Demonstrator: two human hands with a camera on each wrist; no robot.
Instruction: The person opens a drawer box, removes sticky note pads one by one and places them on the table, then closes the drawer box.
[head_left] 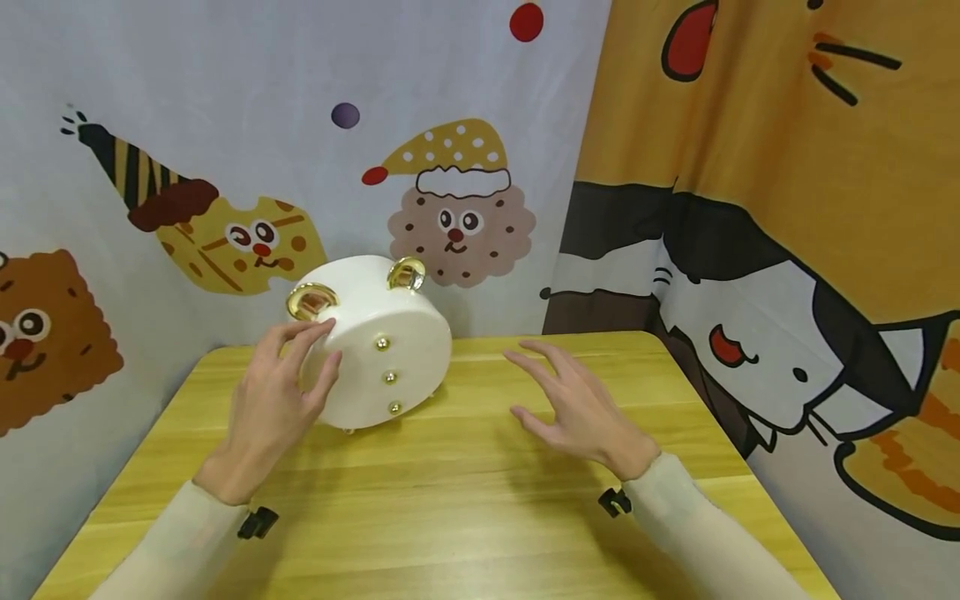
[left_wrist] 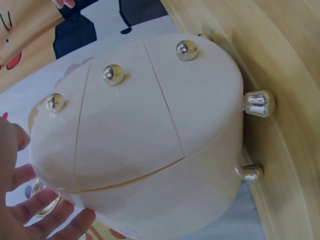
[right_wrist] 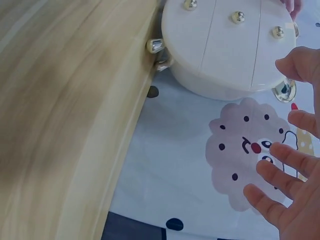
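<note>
A white oval drawer box (head_left: 360, 333) with gold ear-shaped loops on top, three gold knobs down its front and small gold feet stands at the back left of the table. Seams divide its front into three drawers in the left wrist view. My left hand (head_left: 277, 383) is at the box's upper left side, fingers loosely bent, thumb apart from the front. Whether those fingertips touch the side I cannot tell. To the right of the box, my right hand (head_left: 573, 404) hovers above the table with fingers spread and nothing in it.
The wooden table (head_left: 450, 517) ends at the back against a pale curtain (head_left: 262, 67) printed with cartoon biscuits. An orange curtain (head_left: 787, 150) with a cat print hangs along the right side. Small black clips are on both sleeve cuffs.
</note>
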